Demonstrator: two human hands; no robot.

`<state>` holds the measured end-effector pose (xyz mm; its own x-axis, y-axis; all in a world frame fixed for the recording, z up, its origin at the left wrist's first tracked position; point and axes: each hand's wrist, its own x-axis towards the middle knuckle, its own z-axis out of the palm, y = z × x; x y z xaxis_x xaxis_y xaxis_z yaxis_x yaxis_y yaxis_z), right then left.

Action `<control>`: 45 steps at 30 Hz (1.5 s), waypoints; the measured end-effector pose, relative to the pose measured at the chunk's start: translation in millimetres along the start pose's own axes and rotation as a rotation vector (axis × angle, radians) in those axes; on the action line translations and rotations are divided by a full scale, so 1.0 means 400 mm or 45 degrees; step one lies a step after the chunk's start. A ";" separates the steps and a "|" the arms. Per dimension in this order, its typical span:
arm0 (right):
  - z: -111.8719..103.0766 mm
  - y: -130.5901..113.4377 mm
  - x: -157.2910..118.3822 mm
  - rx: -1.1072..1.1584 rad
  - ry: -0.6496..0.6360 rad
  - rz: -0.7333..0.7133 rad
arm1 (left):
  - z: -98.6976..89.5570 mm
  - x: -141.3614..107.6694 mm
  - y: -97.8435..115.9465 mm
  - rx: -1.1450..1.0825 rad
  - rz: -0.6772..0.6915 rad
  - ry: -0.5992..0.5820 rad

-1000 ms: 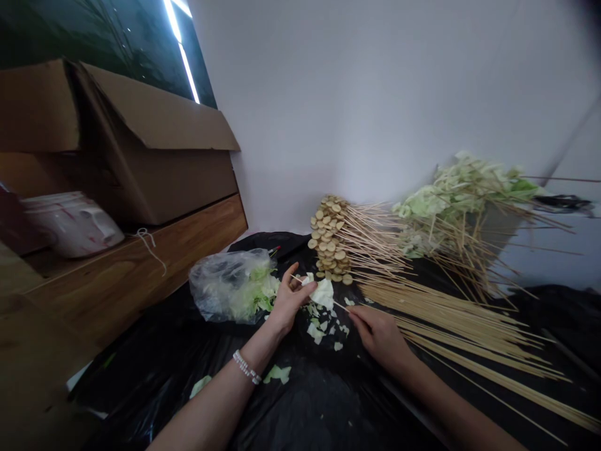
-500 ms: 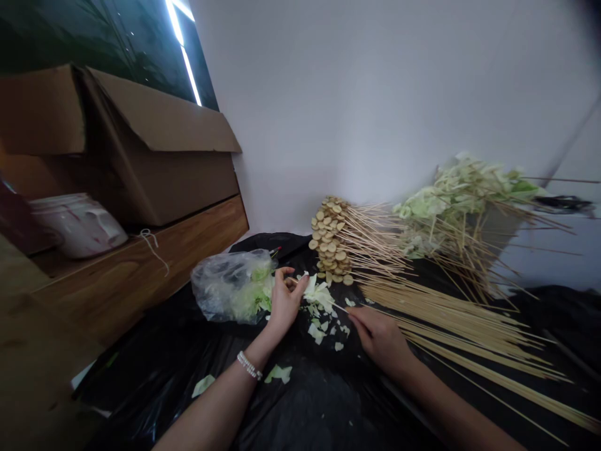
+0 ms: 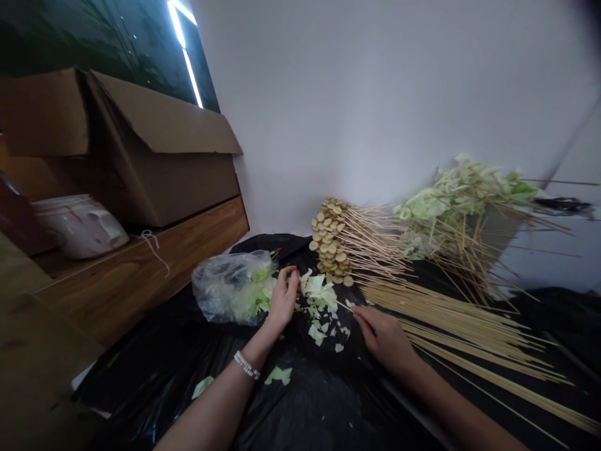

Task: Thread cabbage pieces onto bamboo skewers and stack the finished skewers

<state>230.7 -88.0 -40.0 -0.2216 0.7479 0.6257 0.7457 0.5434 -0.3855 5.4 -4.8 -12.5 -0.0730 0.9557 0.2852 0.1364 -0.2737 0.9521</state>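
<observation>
My right hand (image 3: 382, 332) is closed on a thin wooden skewer (image 3: 345, 306), which points left. Pale green cabbage pieces (image 3: 320, 292) are bunched on the skewer's far end. Just left of that cabbage is my left hand (image 3: 283, 299), a small gap away, with a beaded bracelet at the wrist. Its thumb and forefinger are drawn together, and whatever may be between them is hidden. Beside it lies a clear plastic bag (image 3: 218, 285) with shredded cabbage (image 3: 258, 294) at its mouth. Small cabbage scraps (image 3: 317, 335) are scattered below the skewer on black plastic sheeting (image 3: 319, 407).
Skewers with round slices (image 3: 330, 241) are stacked by the wall. Bare skewers (image 3: 451, 313) lie to the right. Behind them, cabbage skewers (image 3: 462, 188) stand in a heap. A cardboard box (image 3: 173, 178) and a white tub (image 3: 79, 225) sit on a wooden ledge at left.
My left hand has drawn back slightly left from the cabbage on the skewer, and its thumb has come up toward the forefinger. My right hand keeps the skewer, shifted slightly right.
</observation>
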 end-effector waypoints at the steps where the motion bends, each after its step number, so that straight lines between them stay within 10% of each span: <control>1: -0.001 0.003 0.000 -0.012 0.013 0.003 | 0.002 0.001 0.001 -0.068 -0.053 -0.025; 7: -0.001 0.006 -0.002 -0.076 -0.022 -0.056 | 0.015 -0.012 0.006 -0.156 -0.095 -0.243; 33: -0.026 0.010 0.014 0.005 0.087 0.100 | 0.007 -0.007 0.000 -0.072 0.024 -0.041; 45: -0.245 0.073 0.128 0.135 0.038 0.359 | 0.004 -0.004 -0.002 0.124 0.120 -0.044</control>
<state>302.7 -71.2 47.4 0.0043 0.8643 0.5029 0.7052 0.3540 -0.6143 7.0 -5.8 -13.7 -0.0216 0.9299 0.3672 0.2367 -0.3520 0.9056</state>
